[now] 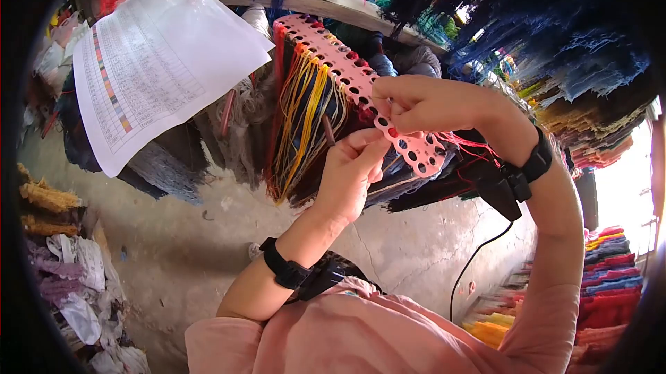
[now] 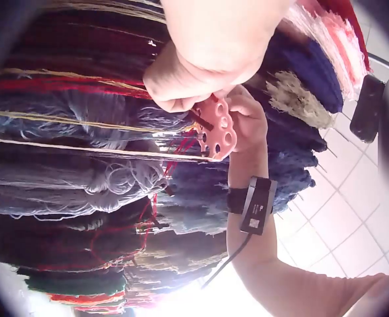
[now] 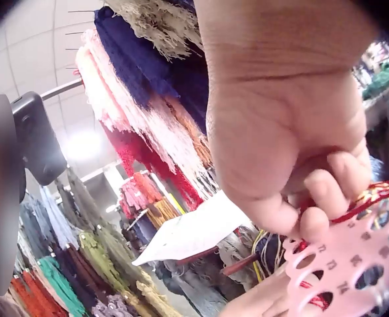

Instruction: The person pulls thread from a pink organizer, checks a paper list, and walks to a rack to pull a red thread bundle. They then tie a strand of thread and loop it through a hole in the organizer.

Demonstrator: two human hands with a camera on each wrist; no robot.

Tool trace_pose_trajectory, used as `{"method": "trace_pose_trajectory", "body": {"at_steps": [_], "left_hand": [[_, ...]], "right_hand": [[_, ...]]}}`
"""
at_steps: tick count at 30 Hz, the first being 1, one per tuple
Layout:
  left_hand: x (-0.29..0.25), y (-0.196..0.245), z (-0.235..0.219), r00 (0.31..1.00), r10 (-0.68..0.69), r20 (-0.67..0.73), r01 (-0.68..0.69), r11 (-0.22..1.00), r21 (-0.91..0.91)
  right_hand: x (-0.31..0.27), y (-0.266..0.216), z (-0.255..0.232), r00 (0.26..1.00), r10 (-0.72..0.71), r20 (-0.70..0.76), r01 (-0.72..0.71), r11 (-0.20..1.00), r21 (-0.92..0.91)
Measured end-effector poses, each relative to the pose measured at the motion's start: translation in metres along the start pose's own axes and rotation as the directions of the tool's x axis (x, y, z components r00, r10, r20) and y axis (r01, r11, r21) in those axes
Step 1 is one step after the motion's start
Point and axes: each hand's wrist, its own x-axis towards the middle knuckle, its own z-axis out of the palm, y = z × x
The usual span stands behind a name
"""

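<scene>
A long pink card (image 1: 347,72) with rows of holes runs diagonally in the head view, with red, orange and yellow threads (image 1: 305,107) hanging from its upper part. My left hand (image 1: 352,166) pinches at the card's edge near its lower end. Just above it, my right hand (image 1: 430,105) is over the card with curled fingers pinching red thread. In the right wrist view, printed numbers show beside the holes of the card (image 3: 346,264), and red thread lies at my right fingertips.
A printed sheet (image 1: 163,69) with a colour column hangs at the upper left. Behind the card, yarn hanks hang from a pale wooden bar (image 1: 312,0). Dark yarn (image 1: 541,34) hangs at the upper right; coloured yarn piles (image 1: 610,284) are at the lower right.
</scene>
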Motion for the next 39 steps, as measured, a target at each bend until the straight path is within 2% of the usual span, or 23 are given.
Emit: {"method": "trace_pose_trajectory", "body": {"at_steps": [2, 5, 8, 12, 13, 16, 21, 23, 26, 29, 32, 33, 36, 39], "left_hand": [[0.003, -0.001, -0.004, 1.000, -0.018, 0.006, 0.018, 1.000, -0.012], [0.001, 0.001, 0.000, 0.996, 0.007, -0.090, -0.006, 1.000, 0.017], [-0.005, 0.004, -0.005, 0.986, 0.108, -0.129, -0.106, 0.994, 0.022], [-0.023, 0.016, -0.004, 0.997, 0.067, -0.029, -0.070, 0.989, -0.130], [-0.024, 0.016, -0.009, 0.991, 0.082, 0.107, -0.065, 0.986, -0.154], [-0.031, 0.023, -0.003, 0.990, 0.006, 0.143, 0.027, 0.974, -0.226], [-0.038, 0.027, -0.003, 0.984, 0.039, 0.175, -0.006, 0.983, -0.183], [-0.042, 0.029, 0.003, 1.000, 0.022, 0.012, -0.020, 0.984, -0.177], [-0.042, 0.028, 0.001, 0.997, -0.006, 0.081, 0.029, 0.956, -0.291], [-0.038, 0.029, -0.002, 0.958, -0.077, 0.275, 0.161, 0.941, -0.297], [-0.029, 0.030, 0.014, 0.945, -0.006, 0.327, 0.047, 0.992, -0.116], [-0.024, 0.032, 0.022, 0.968, -0.037, 0.248, 0.056, 0.996, -0.068], [-0.015, 0.025, 0.033, 0.995, -0.030, 0.100, 0.005, 0.972, 0.235], [-0.015, 0.023, 0.036, 0.999, -0.004, 0.053, -0.016, 0.934, 0.357]], "right_hand": [[0.001, 0.000, 0.000, 1.000, -0.004, 0.007, 0.004, 1.000, -0.026], [-0.003, -0.003, 0.000, 1.000, -0.001, -0.015, 0.001, 1.000, -0.021], [-0.012, 0.000, 0.001, 0.998, 0.010, -0.061, -0.008, 1.000, 0.024], [-0.020, 0.002, 0.006, 0.990, -0.003, -0.144, 0.003, 1.000, -0.001], [-0.023, 0.003, 0.007, 0.987, -0.005, -0.163, 0.003, 1.000, -0.012], [-0.024, 0.005, 0.009, 0.976, -0.058, -0.210, 0.042, 0.996, -0.080], [-0.026, 0.006, 0.011, 0.963, -0.107, -0.247, 0.076, 0.988, -0.133], [-0.025, 0.008, 0.012, 0.959, -0.121, -0.256, 0.091, 0.988, -0.126], [-0.025, 0.008, 0.012, 0.960, -0.128, -0.247, 0.103, 0.988, -0.112], [-0.027, 0.006, 0.010, 0.966, -0.129, -0.226, 0.101, 0.986, -0.133], [-0.030, 0.007, 0.007, 0.972, -0.127, -0.196, 0.110, 0.989, -0.096], [-0.031, 0.008, 0.006, 0.973, -0.134, -0.188, 0.124, 0.990, -0.063], [-0.033, 0.010, 0.004, 0.973, -0.150, -0.176, 0.156, 0.988, 0.017], [-0.031, 0.019, 0.001, 0.972, -0.171, -0.158, 0.193, 0.972, 0.135]]}}
